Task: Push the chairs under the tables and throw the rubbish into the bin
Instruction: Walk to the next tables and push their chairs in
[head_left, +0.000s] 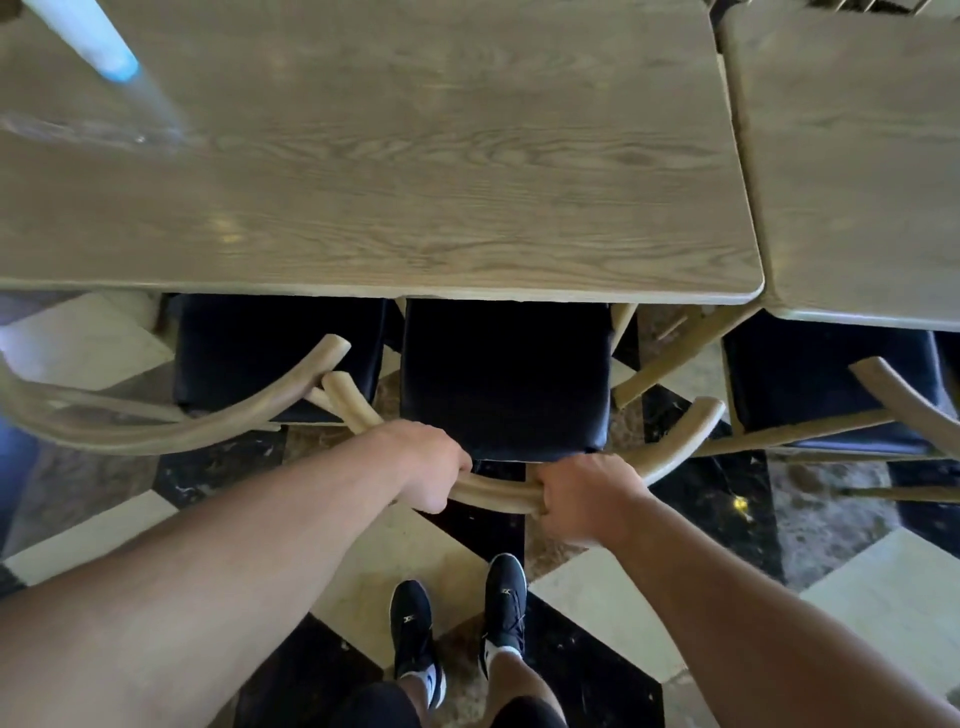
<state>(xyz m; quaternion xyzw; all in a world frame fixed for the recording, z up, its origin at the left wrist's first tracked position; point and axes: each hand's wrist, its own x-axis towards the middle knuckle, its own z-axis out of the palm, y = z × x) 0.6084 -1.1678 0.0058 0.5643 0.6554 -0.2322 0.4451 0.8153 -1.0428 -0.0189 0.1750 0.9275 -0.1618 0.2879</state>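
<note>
A wooden chair with a black seat (504, 379) stands partly under the light wooden table (395, 171). Its curved back rail (498, 493) runs in front of me. My left hand (431, 465) grips the rail left of its middle, and my right hand (584, 499) grips it just to the right. The front part of the seat is hidden beneath the table edge. At the table's far left lies a blurred clear plastic bottle with a blue and white label (98, 57).
A second chair (270, 358) stands to the left, its curved rail touching the one I hold. A third chair (831, 384) sits under the neighbouring table (857, 156) on the right. My black shoes (457, 623) stand on a patterned tile floor with a yellow scrap (740, 503).
</note>
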